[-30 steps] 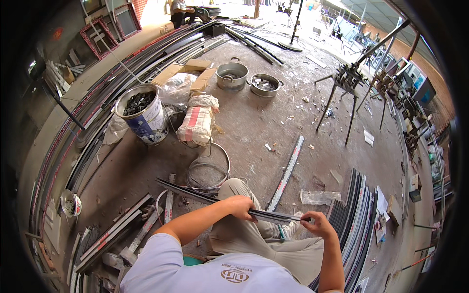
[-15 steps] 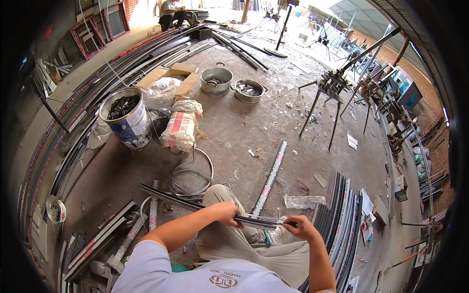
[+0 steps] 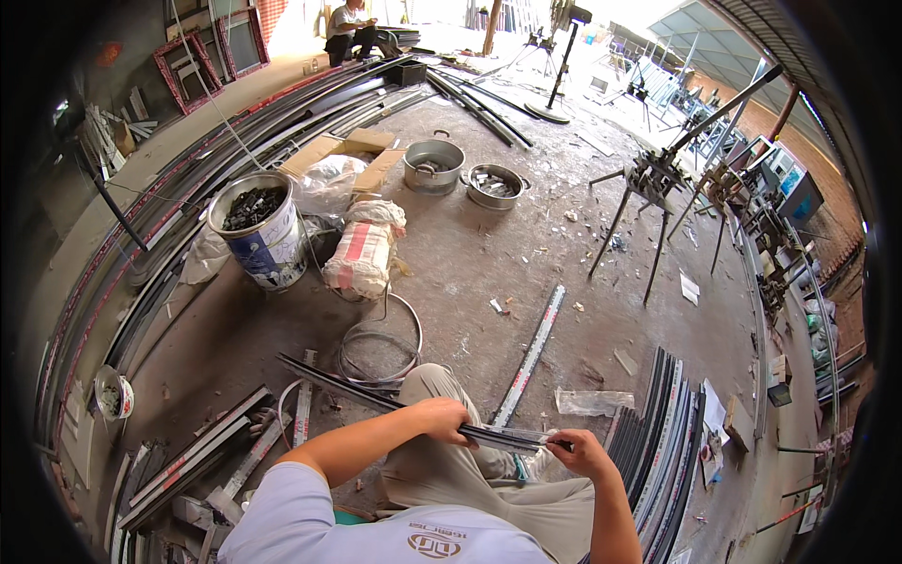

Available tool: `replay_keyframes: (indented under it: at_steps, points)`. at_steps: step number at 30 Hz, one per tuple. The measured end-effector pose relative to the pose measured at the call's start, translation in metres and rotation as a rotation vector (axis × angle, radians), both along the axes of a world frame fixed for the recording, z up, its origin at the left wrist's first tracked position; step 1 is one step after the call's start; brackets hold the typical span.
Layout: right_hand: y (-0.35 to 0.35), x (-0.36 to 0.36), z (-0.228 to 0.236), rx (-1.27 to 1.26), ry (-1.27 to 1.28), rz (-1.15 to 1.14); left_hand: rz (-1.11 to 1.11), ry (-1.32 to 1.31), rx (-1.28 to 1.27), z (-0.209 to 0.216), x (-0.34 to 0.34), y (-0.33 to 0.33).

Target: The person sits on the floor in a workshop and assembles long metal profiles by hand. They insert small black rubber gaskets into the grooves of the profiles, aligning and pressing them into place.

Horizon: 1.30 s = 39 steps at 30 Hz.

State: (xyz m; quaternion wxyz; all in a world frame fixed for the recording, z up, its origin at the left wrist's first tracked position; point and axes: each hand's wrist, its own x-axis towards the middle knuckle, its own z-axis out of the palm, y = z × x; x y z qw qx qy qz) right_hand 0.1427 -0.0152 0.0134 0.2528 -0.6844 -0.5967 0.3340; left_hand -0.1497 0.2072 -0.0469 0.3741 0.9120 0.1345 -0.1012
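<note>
A long dark metal profile [image 3: 338, 383] lies slantwise across my raised leg, its far end pointing left over the floor. My left hand [image 3: 442, 420] is closed around it near its right end. At that right end my right hand [image 3: 581, 453] is closed in a pinch. Something small and dark shows at its fingertips, too small to name. A separate profile with a pale printed strip [image 3: 531, 352] lies on the floor beyond my hands. Beside my right forearm lies a stack of long dark profiles [image 3: 658, 423].
Ahead stand a bucket of small black parts [image 3: 251, 239], a wrapped bundle [image 3: 362, 256] and two metal pots [image 3: 434, 169] [image 3: 493, 191]. A coiled hose [image 3: 381, 350] lies nearer. Tripod-legged machines [image 3: 653, 179] stand at right. Profile offcuts [image 3: 202, 456] lie at left. A person [image 3: 349, 33] sits far off.
The whole view has shifted a little, so the surroundings sit lower and farther right. Both hands keep nearly the same places on the profile, with the right fingers still at its end.
</note>
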Motion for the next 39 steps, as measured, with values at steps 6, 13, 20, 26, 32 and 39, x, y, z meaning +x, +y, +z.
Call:
replay_keyframes:
  at_steps: [6, 13, 20, 26, 32, 39]
  points:
    - [-0.008, 0.011, 0.019, -0.015, -0.067, 0.001, 0.003, 0.007, -0.012, 0.004, -0.004, 0.001]
    - [-0.003, 0.000, 0.006, 0.049, -0.086, 0.029, -0.022, 0.007, 0.028, 0.002, -0.001, -0.001]
    - [-0.003, 0.003, 0.011, 0.110, -0.162, 0.128, -0.010, -0.011, 0.027, -0.010, -0.003, -0.001]
    - [0.004, -0.013, 0.003, 0.070, -0.151, 0.100, -0.013, 0.016, 0.008, 0.001, -0.002, 0.000]
    - [0.000, 0.003, 0.012, 0.050, -0.213, 0.105, 0.000, 0.000, 0.008, 0.001, -0.004, 0.000]
    - [0.005, -0.011, 0.004, 0.179, -0.256, 0.196, -0.013, -0.012, 0.032, -0.004, -0.002, 0.000]
